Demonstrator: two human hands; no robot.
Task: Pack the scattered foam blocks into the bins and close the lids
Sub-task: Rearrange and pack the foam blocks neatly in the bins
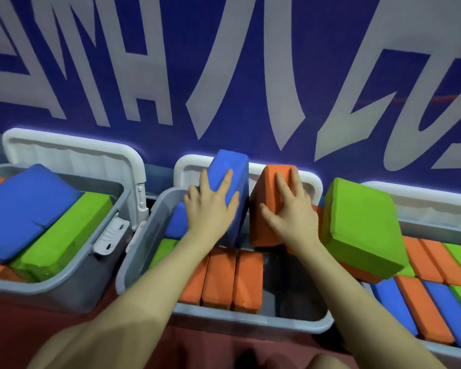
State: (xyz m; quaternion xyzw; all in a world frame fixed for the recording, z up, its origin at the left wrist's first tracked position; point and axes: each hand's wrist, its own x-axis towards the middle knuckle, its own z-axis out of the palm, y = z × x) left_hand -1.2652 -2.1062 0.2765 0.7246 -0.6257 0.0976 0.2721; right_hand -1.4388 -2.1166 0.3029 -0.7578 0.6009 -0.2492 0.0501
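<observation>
The left bin (64, 291) stands open, its white lid (72, 153) upright behind it; a blue block (24, 211) lies tilted on top, beside a green block (64, 235), with orange showing at the edges.

In the middle bin (144, 235) the left hand (210, 206) lies flat, fingers spread and straight, against a blue slab (232, 177) that stands on end and leans back toward the lid – pressing, not gripping. Below the wrist a second blue piece and a green one show, and three orange blocks (221, 278) stand in a row along the near wall.

Just right of the slab, nearly touching it, an orange block (266, 198) stands tilted; the right hand (290, 211) rests on its face with fingers stretched out and apart, holding nothing in a grasp.

A green slab (362, 225) leans askew between the middle and right bins, propped over orange pieces.

The right bin (437, 350) is packed with orange, blue and green blocks in rows – its lid upright behind.

A blue wall (250, 62) with large white lettering rises behind all three.
</observation>
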